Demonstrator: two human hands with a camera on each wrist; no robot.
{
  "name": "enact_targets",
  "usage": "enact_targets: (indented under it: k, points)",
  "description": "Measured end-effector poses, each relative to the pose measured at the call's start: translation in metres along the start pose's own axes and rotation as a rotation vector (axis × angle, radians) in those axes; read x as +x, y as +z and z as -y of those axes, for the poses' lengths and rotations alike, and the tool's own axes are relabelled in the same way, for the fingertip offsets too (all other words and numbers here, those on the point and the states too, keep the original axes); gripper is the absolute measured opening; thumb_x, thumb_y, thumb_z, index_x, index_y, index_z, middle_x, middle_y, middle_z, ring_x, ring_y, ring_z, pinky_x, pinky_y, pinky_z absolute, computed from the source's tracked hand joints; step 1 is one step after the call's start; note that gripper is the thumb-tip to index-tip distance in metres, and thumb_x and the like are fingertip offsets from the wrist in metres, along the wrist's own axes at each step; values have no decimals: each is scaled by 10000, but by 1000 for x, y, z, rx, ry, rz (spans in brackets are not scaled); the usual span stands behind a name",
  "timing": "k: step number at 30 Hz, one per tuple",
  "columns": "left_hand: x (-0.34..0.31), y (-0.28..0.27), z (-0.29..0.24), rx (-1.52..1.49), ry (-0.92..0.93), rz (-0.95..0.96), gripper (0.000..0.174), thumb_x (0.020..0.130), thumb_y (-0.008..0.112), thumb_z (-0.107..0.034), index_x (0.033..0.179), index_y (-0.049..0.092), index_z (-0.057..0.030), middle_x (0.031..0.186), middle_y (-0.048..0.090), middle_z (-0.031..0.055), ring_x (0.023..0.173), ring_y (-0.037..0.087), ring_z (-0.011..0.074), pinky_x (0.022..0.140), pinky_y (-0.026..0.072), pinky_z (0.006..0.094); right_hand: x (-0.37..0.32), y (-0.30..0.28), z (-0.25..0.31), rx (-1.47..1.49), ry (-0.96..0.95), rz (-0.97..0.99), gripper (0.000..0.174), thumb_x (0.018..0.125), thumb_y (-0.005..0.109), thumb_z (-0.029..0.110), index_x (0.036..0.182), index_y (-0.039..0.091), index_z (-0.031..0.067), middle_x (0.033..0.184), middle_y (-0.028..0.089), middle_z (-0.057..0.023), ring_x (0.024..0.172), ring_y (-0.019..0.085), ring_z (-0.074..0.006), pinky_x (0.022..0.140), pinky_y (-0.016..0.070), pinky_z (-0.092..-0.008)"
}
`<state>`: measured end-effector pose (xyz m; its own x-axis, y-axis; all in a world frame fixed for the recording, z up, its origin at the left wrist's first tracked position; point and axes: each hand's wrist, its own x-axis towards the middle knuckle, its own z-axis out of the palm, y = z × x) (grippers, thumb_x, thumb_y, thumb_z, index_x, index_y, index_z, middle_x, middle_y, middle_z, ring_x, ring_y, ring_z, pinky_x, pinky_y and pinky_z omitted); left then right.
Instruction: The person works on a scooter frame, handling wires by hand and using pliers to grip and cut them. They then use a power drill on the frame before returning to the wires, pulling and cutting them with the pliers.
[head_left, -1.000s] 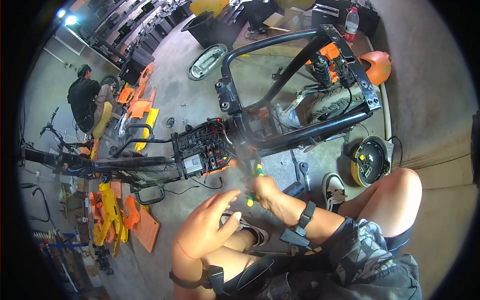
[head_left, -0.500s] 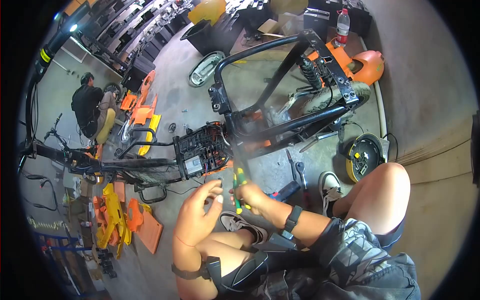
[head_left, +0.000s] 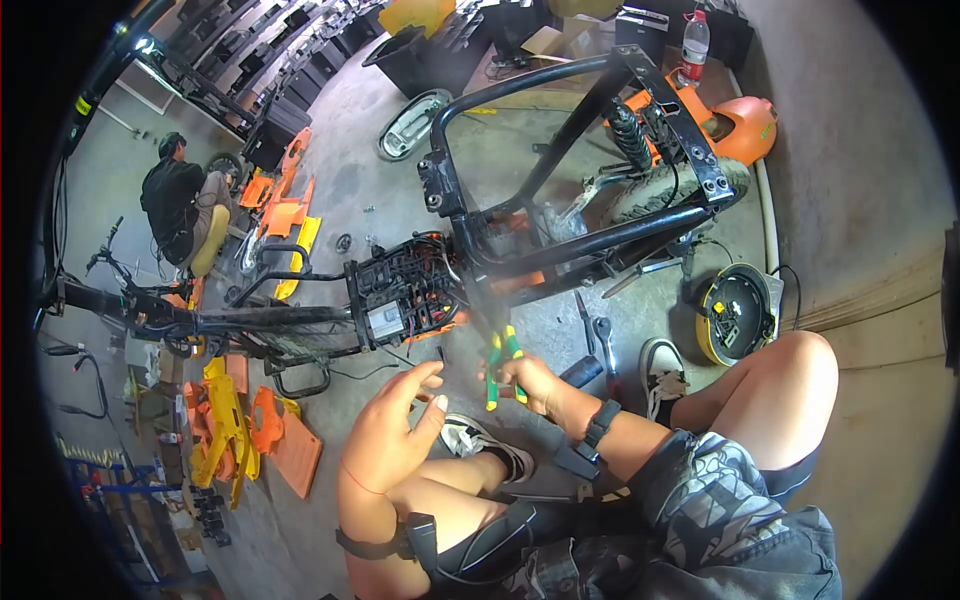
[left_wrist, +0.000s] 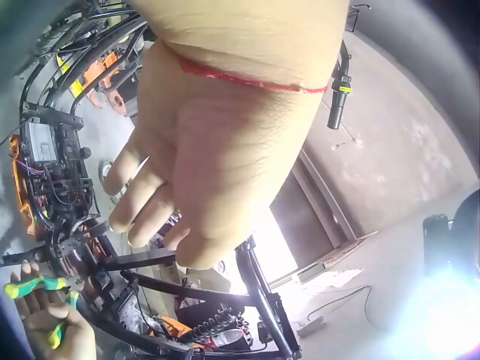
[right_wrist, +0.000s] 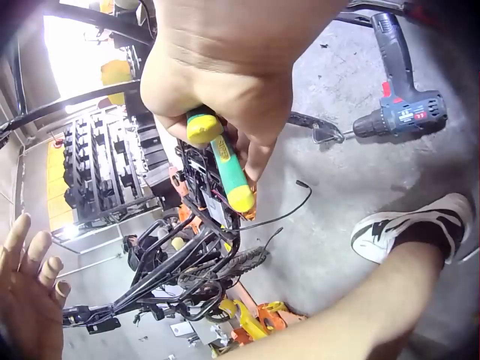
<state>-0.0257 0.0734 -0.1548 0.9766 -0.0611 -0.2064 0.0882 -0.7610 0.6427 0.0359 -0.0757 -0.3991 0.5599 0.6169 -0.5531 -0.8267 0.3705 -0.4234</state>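
My right hand [head_left: 535,384] grips a pair of pliers with green-and-yellow handles [head_left: 493,375]. The two handles stand apart in the head view, and a blur hides the pliers' head. In the right wrist view the fingers wrap round the handles [right_wrist: 231,171]. My left hand [head_left: 392,425] is raised just left of the pliers, its fingers loosely bent and nothing held in them. From the left wrist its palm [left_wrist: 217,150] faces the camera. Beyond both hands lies a black vehicle frame [head_left: 590,248] with an exposed wiring and controller box [head_left: 400,290].
A cordless drill [right_wrist: 409,112], a ratchet wrench [head_left: 604,335] and an upturned yellow helmet-like shell [head_left: 712,335] lie on the floor. Orange and yellow panels [head_left: 290,455] are piled left. Another person [head_left: 178,200] sits at the far left. A bottle [head_left: 694,50] stands at back right.
My right hand has drawn the pliers back from the frame, and their handles have spread apart. My left hand has shifted slightly left, its fingers more bent than a second ago.
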Motion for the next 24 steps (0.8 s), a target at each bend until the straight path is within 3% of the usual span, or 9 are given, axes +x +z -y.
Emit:
enact_targets:
  k: [6,17,20,24]
  points:
    - [2,2,0,42,29,48,425,920,629,-121,1329,534,-54,1145,655,118,982,653,208,843,506,332,11,-12,6,19,35,24,510,678,462,-44,1170,536,63,1114,619,-48,1064,645,-206,818,502,-384]
    - [0,2,0,46,3,106,433,925,626,-134,1338,523,-53,1169,639,131,988,648,227,860,507,349,12,-7,10,84,51,9,458,670,453,-44,1118,538,-15,1075,621,-119,997,650,-263,827,570,-450]
    - [-1,3,0,57,15,108,440,925,628,-137,1343,519,-54,1170,637,131,984,648,230,858,508,350,10,-5,8,85,-7,-45,490,687,462,-71,1175,497,-32,1123,583,-149,1003,621,-291,893,544,-516]
    - [-1,3,-1,68,1,121,443,926,629,-143,1345,516,-53,1173,636,132,981,648,232,856,508,348,13,-5,9,83,-3,-21,472,688,458,-71,1157,503,-38,1106,583,-149,1005,620,-298,889,549,-519]
